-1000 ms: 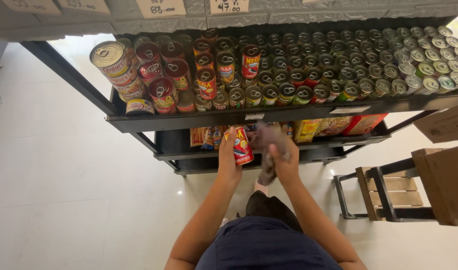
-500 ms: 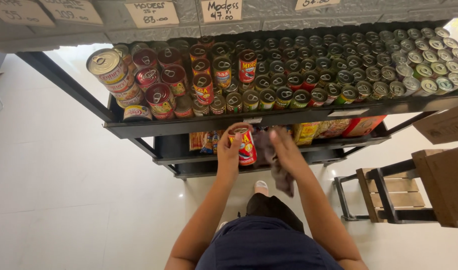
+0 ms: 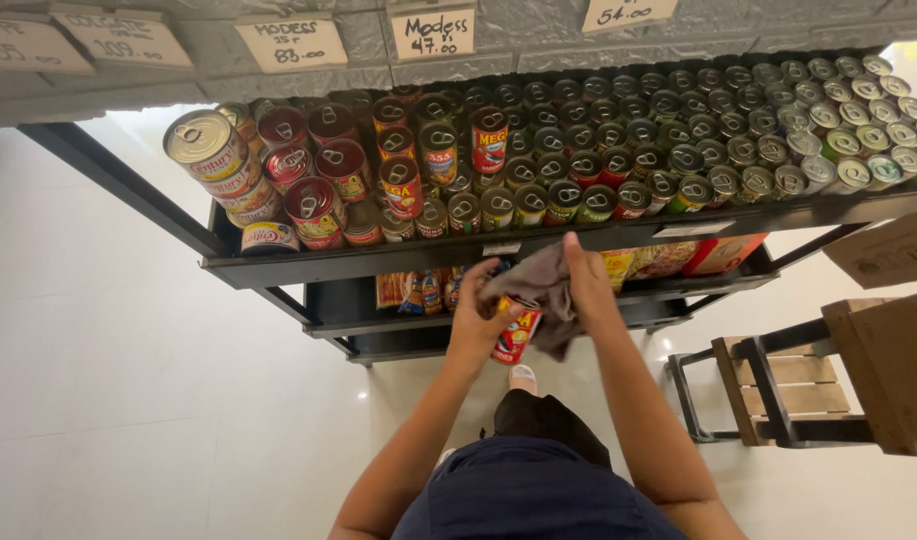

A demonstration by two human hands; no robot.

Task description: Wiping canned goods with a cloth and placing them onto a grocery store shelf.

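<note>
- standing over everything is a black metal shelf rack [image 3: 278, 268], its top shelf running across the upper half of the view and a lower shelf showing beneath its front edge.
- a pale tiled floor [image 3: 128, 380] spreads out left of the rack and below it.
- right of the rack sit a brown cardboard box [image 3: 893, 370] and a wooden step stool [image 3: 768, 395] with a black frame, both close to the rack's right end.
- rows of small tins [image 3: 678, 130] fill the rack's top shelf to the right; larger red-labelled tins [image 3: 328, 190] stand stacked at its left end.
- handwritten paper price tags [image 3: 290, 42] hang along the wall above the rack.
- bright packets [image 3: 698, 255] lie on the rack's lower shelf, partly hidden by the top shelf's edge.
- the left hand [image 3: 475, 325], just in front of the rack's lower shelf, has its grip wrapped around a red and yellow can [image 3: 516, 332], held tilted.
- the right hand [image 3: 588, 290], beside it and touching, has its grip closed on a grey cloth [image 3: 540, 295], which is pressed over the top of the can.
</note>
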